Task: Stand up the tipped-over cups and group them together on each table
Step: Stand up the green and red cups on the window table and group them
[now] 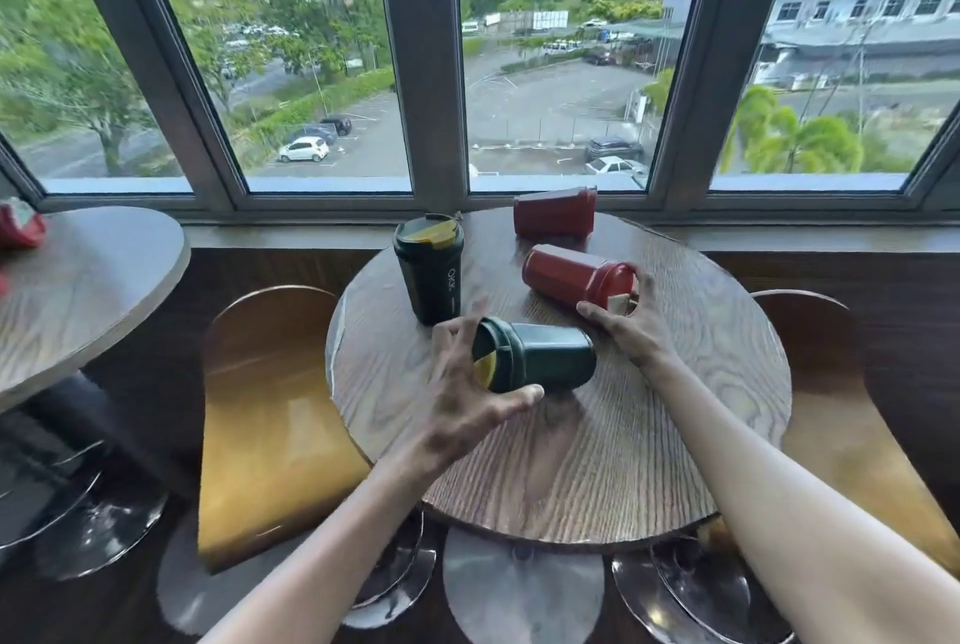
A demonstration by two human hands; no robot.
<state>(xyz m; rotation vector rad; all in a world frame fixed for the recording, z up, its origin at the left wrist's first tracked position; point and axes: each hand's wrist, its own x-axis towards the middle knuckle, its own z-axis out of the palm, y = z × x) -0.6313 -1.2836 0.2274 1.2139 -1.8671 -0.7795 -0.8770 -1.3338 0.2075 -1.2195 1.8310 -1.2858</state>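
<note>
On the round wooden table (597,461) a dark green cup (428,266) with a yellow lid stands upright at the back left. A second dark green cup (545,355) lies on its side in the middle, lid end to the left, and my left hand (462,394) wraps its fingers around that lid end. A red cup (571,277) lies tipped to its right, with my right hand (631,326) closed around its lid end. Another red cup (553,212) lies on its side at the far edge by the window.
A second wooden table (78,290) at the left carries a red object (21,227) at its edge. Curved wooden stools (265,420) (852,425) flank the round table. Chrome bases (519,586) stand below. A window sill (779,238) runs behind.
</note>
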